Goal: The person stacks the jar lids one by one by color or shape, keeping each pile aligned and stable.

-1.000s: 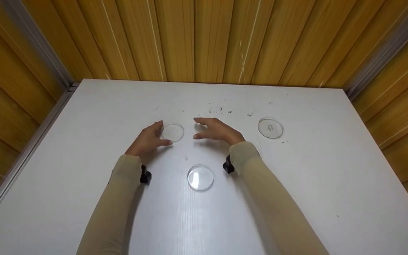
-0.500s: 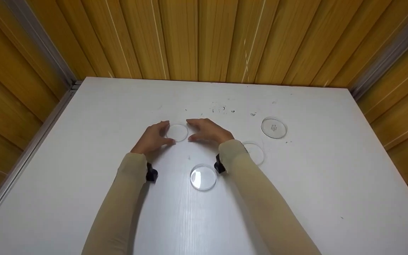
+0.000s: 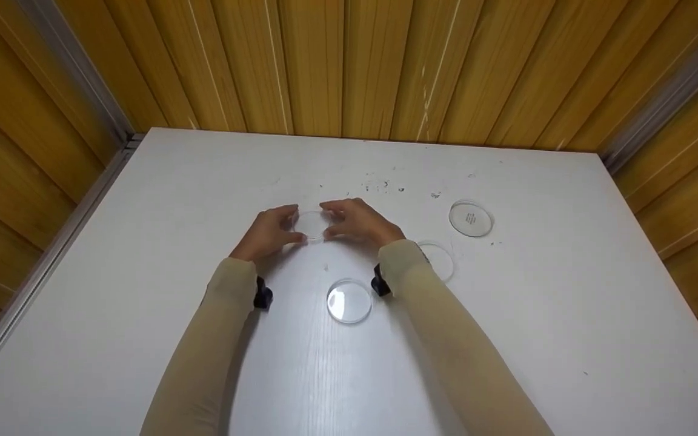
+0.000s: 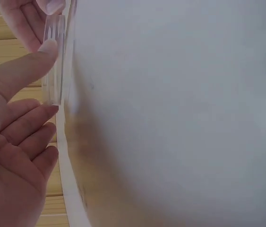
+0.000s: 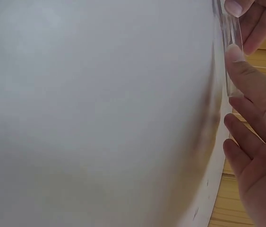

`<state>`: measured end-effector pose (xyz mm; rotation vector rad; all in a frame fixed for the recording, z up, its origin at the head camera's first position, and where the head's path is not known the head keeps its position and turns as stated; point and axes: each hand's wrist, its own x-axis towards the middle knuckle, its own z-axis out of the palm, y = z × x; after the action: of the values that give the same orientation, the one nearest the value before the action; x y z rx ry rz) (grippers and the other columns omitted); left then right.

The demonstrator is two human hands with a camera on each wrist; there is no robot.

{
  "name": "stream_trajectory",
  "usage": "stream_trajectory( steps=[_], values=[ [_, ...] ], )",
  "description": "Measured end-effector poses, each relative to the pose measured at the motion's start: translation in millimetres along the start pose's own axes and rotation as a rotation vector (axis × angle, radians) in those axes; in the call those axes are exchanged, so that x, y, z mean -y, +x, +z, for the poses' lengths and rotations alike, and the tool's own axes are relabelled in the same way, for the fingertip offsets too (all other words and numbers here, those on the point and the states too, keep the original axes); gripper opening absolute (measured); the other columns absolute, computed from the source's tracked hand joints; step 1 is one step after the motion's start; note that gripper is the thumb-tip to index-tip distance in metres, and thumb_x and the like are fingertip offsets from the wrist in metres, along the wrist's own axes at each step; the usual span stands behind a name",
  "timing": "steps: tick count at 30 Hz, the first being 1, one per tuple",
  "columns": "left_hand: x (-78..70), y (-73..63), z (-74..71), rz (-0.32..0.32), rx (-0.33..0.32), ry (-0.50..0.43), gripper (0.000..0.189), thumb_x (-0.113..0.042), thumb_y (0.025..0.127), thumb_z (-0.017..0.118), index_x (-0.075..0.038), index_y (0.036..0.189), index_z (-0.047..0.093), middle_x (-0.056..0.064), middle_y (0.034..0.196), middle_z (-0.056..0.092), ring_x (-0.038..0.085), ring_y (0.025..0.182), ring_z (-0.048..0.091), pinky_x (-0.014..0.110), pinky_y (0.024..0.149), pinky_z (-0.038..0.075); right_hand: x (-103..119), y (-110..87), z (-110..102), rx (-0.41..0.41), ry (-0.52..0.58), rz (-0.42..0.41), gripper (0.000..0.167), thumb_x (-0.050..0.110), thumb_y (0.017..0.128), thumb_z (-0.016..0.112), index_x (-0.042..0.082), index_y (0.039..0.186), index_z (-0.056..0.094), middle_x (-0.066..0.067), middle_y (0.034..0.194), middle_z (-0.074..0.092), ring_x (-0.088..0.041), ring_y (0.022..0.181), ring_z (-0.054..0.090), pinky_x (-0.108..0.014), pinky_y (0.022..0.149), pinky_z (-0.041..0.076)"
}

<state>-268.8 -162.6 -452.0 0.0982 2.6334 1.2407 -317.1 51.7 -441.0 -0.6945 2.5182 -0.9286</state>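
Both hands hold one clear petri dish (image 3: 312, 224) between them, level, near the middle of the white table. My left hand (image 3: 270, 233) grips its left side, thumb on the near rim and fingertips at the far rim. On the opposite side, my right hand (image 3: 361, 221) grips it the same way. In the left wrist view, the dish's side wall (image 4: 52, 90) shows edge-on under the thumb. The right wrist view shows the petri dish (image 5: 232, 33) between both thumbs. Whether it touches the table cannot be told.
Nearer on the table (image 3: 203, 181) lies another clear round dish (image 3: 349, 301). A clear round piece (image 3: 440, 263) is partly hidden by the right sleeve. Farther right sits a dish with printed marks (image 3: 471, 218). Wood-look panels (image 3: 312, 66) stand behind the table.
The right hand has moved left to the petri dish and now grips it alongside the left hand. The left hand has shifted slightly right. The round piece by the right sleeve has come into sight.
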Motion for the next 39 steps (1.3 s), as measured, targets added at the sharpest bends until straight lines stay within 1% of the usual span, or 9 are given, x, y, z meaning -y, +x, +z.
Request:
stream_trajectory(
  steps=[3, 6, 11, 17, 22, 26, 30, 35, 39],
  values=[
    [-3.2, -1.0, -0.2, 0.028, 0.002, 0.0, 0.072, -0.022, 0.085, 0.074, -0.009, 0.147, 0.039, 0.01, 0.151, 0.04, 0.028, 0.143, 0.032, 0.044, 0.117, 0.027, 1, -4.0, -6, 0.0, 0.019, -0.011, 0.066, 0.024, 0.082, 0.077, 0.017, 0.141, 0.049, -0.001, 0.146, 0.048, -0.02, 0.139, 0.039, -0.039, 0.117, 0.029],
    [-6.1, -2.9, -1.1, 0.046, 0.007, -0.003, 0.071, -0.023, 0.085, 0.074, -0.008, 0.145, 0.042, 0.01, 0.152, 0.039, 0.029, 0.144, 0.029, 0.046, 0.118, 0.024, 1, -8.5, -12, 0.005, 0.014, -0.018, 0.067, 0.027, 0.082, 0.077, 0.018, 0.142, 0.049, 0.002, 0.146, 0.049, -0.018, 0.14, 0.038, -0.039, 0.117, 0.028],
    [-12.3, -5.9, -1.9, 0.064, 0.008, -0.019, 0.068, -0.024, 0.084, 0.075, -0.008, 0.143, 0.046, 0.013, 0.152, 0.038, 0.03, 0.145, 0.027, 0.048, 0.118, 0.023, 1, -15.4, -17, 0.006, -0.003, -0.034, 0.065, 0.028, 0.084, 0.075, 0.018, 0.142, 0.049, 0.003, 0.145, 0.05, -0.017, 0.139, 0.039, -0.039, 0.116, 0.031],
    [-21.6, -11.2, -0.1, 0.087, -0.017, -0.03, 0.069, -0.02, 0.082, 0.077, -0.005, 0.142, 0.046, 0.013, 0.148, 0.044, 0.03, 0.141, 0.034, 0.048, 0.116, 0.028, 1, -25.6, -20, -0.012, 0.008, -0.063, 0.068, 0.03, 0.082, 0.076, 0.016, 0.142, 0.048, 0.001, 0.145, 0.05, -0.017, 0.138, 0.041, -0.039, 0.115, 0.033],
    [-27.3, -16.8, 2.4, 0.134, -0.03, -0.038, 0.068, -0.019, 0.08, 0.078, -0.003, 0.14, 0.048, 0.013, 0.145, 0.048, 0.029, 0.138, 0.039, 0.047, 0.115, 0.031, 0, -35.7, -23, -0.043, 0.005, -0.106, 0.066, 0.028, 0.081, 0.077, 0.015, 0.14, 0.051, 0.0, 0.141, 0.053, -0.018, 0.135, 0.045, -0.038, 0.113, 0.036],
    [-31.8, -23.4, 3.4, 0.16, -0.034, -0.042, 0.067, -0.02, 0.08, 0.079, -0.004, 0.138, 0.051, 0.011, 0.144, 0.05, 0.028, 0.137, 0.041, 0.047, 0.114, 0.033, 0, -44.9, -24, -0.057, 0.001, -0.131, 0.065, 0.03, 0.08, 0.077, 0.017, 0.139, 0.052, 0.0, 0.14, 0.055, -0.017, 0.134, 0.046, -0.038, 0.112, 0.037],
    [-35.6, -29.4, 4.9, 0.205, -0.035, -0.037, 0.064, -0.019, 0.079, 0.08, -0.005, 0.136, 0.054, 0.012, 0.141, 0.053, 0.028, 0.134, 0.045, 0.048, 0.112, 0.036, 0, -55.0, -26, -0.071, -0.003, -0.163, 0.065, 0.032, 0.08, 0.077, 0.017, 0.139, 0.053, -0.001, 0.139, 0.055, -0.017, 0.132, 0.048, -0.037, 0.111, 0.038],
    [-38.7, -39.0, 8.0, 0.273, -0.043, -0.006, 0.062, -0.019, 0.078, 0.08, -0.004, 0.133, 0.056, 0.013, 0.137, 0.055, 0.029, 0.131, 0.048, 0.049, 0.109, 0.039, 0, -69.0, -25, -0.084, -0.006, -0.229, 0.064, 0.029, 0.081, 0.076, 0.011, 0.138, 0.053, -0.006, 0.139, 0.056, -0.018, 0.131, 0.05, -0.036, 0.11, 0.039],
    [-39.0, -46.1, 11.4, 0.331, -0.043, 0.01, 0.064, -0.021, 0.078, 0.081, 0.0, 0.133, 0.055, 0.014, 0.136, 0.057, 0.03, 0.13, 0.049, 0.048, 0.108, 0.04, -1, -80.2, -24, -0.095, -0.045, -0.272, 0.065, 0.03, 0.081, 0.076, 0.008, 0.138, 0.053, -0.005, 0.138, 0.056, -0.018, 0.13, 0.051, -0.034, 0.11, 0.04]
  ],
)
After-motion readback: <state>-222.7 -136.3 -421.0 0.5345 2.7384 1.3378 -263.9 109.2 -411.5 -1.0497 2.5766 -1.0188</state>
